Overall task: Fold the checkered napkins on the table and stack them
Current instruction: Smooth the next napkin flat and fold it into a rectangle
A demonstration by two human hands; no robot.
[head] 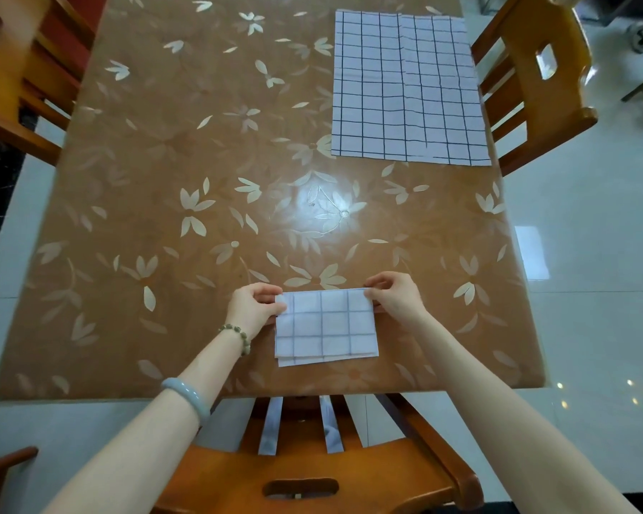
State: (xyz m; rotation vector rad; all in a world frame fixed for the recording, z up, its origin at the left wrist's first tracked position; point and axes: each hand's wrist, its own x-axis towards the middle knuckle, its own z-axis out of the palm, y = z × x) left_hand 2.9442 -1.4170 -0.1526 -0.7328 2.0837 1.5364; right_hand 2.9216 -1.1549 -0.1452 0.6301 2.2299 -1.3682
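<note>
Here folded napkin (326, 324) lies flat, long axis left-right; left hand (253, 307), right hand (394, 296) pinch far corners.

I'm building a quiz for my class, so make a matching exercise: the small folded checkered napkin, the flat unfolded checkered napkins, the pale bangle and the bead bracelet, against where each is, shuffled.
Things
1. small folded white checkered napkin
2. flat unfolded white checkered napkins
3. smooth pale blue-green bangle
4. grey-green bead bracelet
Places
A. on the left wrist
B. far right part of the brown flowered table
C. pinched at its far corners by the left hand and right hand
D. higher up the left forearm
Pairs: 1-C, 2-B, 3-D, 4-A
</note>
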